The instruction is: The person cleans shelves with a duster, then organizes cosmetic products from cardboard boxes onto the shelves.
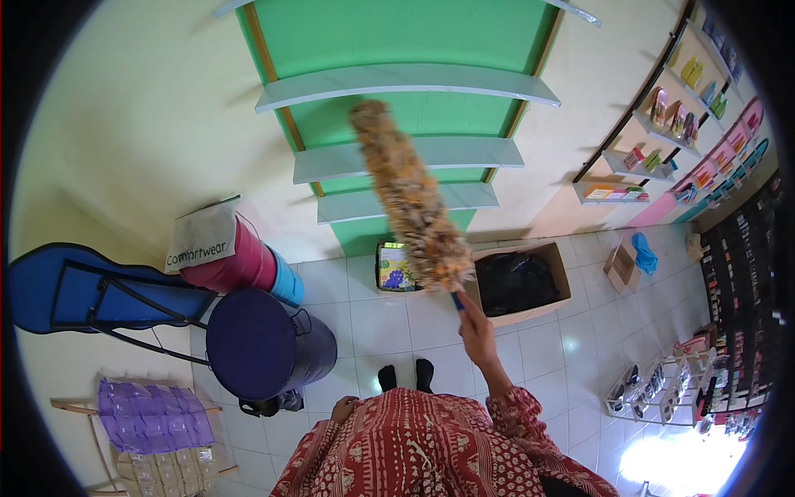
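My right hand (479, 332) grips the dark blue handle of a brown feather duster (413, 205). The duster points up and away, its tip in front of the space between the top two of three grey shelf boards that cross the green wall panel (404, 31). These are an upper board (407, 82), a middle board (472, 152) and a lower board (348, 208). Whether the feathers touch a board cannot be told. My left hand (345, 409) rests low beside my red patterned shirt, with no object visible in it; its fingers are partly hidden.
On the tiled floor below the shelves stand a small printed box (395, 270) and a cardboard box with a black plastic bag (518, 282). To the left are a dark blue lidded bin (261, 345), a pink bucket (233, 261) and a folded ironing board (40, 292). Stocked wall shelves (661, 136) line the right.
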Motion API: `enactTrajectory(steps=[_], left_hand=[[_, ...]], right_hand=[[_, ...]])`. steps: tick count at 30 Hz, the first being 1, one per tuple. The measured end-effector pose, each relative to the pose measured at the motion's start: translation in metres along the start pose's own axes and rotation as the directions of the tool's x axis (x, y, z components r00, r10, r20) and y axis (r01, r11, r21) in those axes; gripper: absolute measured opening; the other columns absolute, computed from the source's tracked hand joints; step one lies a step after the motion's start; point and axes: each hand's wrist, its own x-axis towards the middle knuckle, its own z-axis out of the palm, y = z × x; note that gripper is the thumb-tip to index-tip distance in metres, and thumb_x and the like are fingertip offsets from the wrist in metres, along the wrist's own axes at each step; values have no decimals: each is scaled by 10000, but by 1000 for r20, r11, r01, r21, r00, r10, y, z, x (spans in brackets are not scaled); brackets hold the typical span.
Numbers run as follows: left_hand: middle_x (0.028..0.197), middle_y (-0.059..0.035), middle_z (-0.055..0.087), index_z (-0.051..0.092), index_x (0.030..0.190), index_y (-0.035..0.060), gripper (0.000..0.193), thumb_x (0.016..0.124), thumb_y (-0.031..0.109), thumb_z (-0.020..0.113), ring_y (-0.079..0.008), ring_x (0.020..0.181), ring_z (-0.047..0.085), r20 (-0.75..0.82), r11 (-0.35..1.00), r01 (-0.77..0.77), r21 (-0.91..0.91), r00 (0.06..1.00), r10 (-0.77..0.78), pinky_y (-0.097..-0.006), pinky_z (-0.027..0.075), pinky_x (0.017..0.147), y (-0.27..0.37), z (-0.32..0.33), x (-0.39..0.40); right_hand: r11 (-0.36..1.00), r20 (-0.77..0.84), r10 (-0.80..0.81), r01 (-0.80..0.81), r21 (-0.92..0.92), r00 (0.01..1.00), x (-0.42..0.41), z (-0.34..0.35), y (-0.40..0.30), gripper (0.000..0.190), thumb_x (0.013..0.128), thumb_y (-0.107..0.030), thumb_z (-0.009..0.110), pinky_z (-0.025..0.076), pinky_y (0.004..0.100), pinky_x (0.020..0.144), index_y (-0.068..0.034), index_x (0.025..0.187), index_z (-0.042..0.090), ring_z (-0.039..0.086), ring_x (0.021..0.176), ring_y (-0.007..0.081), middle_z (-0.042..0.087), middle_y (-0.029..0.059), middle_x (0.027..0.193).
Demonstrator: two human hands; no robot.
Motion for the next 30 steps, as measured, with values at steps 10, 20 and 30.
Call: enactTrajectory(steps=[10,20,30], left_hand=[[902,-121,583,556,966,-2,328,776,256,488,-190,822,550,-67,996,43,-76,997,-48,-271,416,736,-4,5,-17],[902,-107,585,556,966,-1,322,783,256,489,-174,828,545,-114,999,7,-51,993,-13,-271,414,733,-56,14,-2],[904,-116,584,564,944,-4,319,779,259,491,-182,821,549,-88,1000,-23,-6,996,22,-273,413,736,-53,5,6]], right_hand=[[782,209,-285,353,-514,935,60,53,0,370,793,-95,463,407,401,484,-217,1143,456,515,550,340,533,188,633],[816,-63,-207,136,-562,976,61,-40,31,344,803,-113,451,417,338,482,-237,1122,483,519,512,313,523,180,607],[860,-393,-149,-77,-504,907,38,-116,54,316,853,-133,387,290,238,400,-166,1157,463,301,417,92,439,50,533]])
